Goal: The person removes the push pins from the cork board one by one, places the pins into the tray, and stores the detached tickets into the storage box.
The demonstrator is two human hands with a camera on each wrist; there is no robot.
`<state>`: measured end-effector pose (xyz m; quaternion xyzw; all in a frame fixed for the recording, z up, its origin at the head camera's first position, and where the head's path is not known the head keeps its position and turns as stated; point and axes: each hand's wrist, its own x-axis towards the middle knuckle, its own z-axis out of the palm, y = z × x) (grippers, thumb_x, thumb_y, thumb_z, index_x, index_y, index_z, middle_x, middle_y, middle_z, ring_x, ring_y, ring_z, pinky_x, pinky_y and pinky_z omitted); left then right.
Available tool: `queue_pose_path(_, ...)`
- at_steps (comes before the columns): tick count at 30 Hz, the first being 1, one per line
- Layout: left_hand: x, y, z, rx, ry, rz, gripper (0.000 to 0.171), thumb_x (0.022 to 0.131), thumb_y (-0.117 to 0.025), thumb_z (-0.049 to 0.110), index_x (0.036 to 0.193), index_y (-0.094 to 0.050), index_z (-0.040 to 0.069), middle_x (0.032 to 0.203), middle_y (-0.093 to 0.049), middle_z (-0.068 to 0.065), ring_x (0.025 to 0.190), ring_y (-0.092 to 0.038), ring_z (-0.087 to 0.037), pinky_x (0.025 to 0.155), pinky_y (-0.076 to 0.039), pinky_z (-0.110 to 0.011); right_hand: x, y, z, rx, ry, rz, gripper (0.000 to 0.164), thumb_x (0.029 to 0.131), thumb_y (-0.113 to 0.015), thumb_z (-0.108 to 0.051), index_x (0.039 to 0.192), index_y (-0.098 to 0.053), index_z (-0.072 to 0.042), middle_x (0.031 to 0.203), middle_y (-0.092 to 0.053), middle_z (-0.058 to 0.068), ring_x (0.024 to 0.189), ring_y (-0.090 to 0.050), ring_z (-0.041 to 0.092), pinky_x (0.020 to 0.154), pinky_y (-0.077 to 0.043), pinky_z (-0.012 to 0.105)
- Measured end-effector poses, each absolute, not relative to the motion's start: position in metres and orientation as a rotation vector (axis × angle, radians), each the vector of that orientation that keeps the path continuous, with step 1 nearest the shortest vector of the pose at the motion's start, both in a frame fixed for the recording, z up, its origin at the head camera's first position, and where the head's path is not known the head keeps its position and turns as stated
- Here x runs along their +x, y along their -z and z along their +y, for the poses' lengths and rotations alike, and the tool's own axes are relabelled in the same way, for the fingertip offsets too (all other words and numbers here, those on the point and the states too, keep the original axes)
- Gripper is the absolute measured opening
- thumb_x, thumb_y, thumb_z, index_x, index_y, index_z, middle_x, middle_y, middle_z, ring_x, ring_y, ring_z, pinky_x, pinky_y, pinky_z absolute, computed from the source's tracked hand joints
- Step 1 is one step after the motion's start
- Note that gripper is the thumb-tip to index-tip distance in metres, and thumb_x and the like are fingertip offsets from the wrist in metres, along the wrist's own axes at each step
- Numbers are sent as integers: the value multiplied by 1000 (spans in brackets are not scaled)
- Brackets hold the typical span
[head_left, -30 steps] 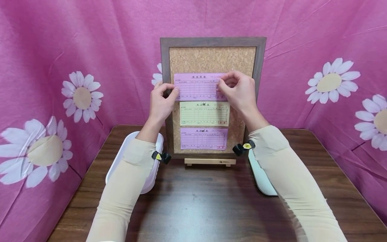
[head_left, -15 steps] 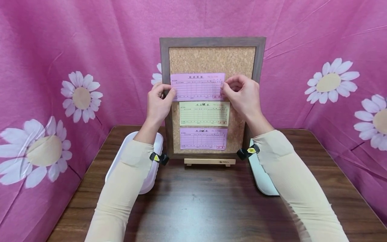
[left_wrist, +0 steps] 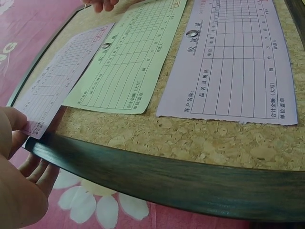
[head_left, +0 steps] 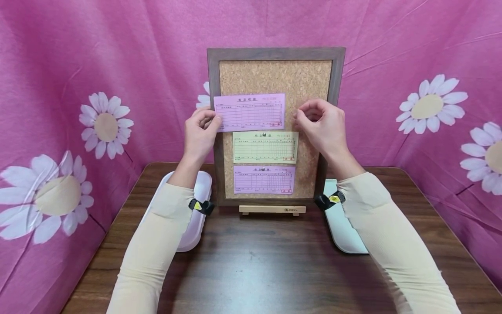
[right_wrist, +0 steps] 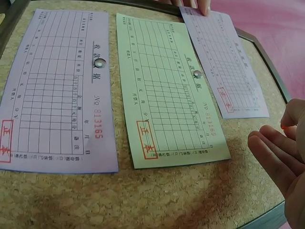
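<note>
My left hand (head_left: 199, 133) pinches the left edge of a pink receipt slip (head_left: 249, 112), which overlaps the left frame of the cork board (head_left: 274, 78). No tack shows on this slip. Right of it, my right hand (head_left: 324, 128) holds thumb and forefinger together, apart from the slip. A thin pale point, apparently a pin (left_wrist: 86, 6), sticks out from its fingertips in the left wrist view; its head is hidden. Below, a green receipt slip (head_left: 265, 148) and another pink receipt slip (head_left: 264, 181) each hang from a silver tack.
The framed board stands on a small wooden easel (head_left: 272, 210) on a dark wooden table (head_left: 251, 266). A white tray (head_left: 198, 218) lies partly under the left forearm, a pale green tray (head_left: 345, 235) by the right. Pink flowered cloth (head_left: 164, 52) surrounds the table.
My left hand has drawn the upper pink slip leftward, past the board's inner edge. My right hand has moved right, off the slip, its fingertips still pinched. The lower slips have not moved.
</note>
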<state>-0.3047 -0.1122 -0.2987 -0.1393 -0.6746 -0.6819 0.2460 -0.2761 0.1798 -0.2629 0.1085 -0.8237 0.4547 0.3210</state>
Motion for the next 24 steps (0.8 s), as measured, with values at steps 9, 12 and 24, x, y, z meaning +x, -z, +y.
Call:
queue_pose_path(9, -304, 299, -117, -373, 1898, -1783, 18, 97, -65, -5, 106, -68, -21, 130, -65, -15, 106, -69, -9, 93, -55, -16, -267, 266, 190, 286, -1169, -2169, 14, 94, -73, -12, 99, -78, 1, 79, -75, -11, 71, -64, -12, 73, -51, 9)
queue_pose_path(12, -305, 300, -118, -374, 1900, -1772, 18, 97, -65, -6, 106, -68, -22, 128, -65, -12, 107, -69, -9, 92, -55, -16, -265, 267, 193, 293, -1149, -2170, 14, 95, -73, -11, 98, -78, 1, 80, -74, -10, 72, -64, -11, 73, -51, 9)
queue_pose_path(24, -306, 304, -124, -370, 1881, -1726, 18, 96, -64, -8, 105, -67, -23, 119, -61, -1, 101, -68, -5, 91, -55, -16, -263, 271, 202, 314, -1176, -2153, 11, 94, -75, -9, 98, -77, 2, 78, -66, -29, 73, -66, -11, 72, -52, 8)
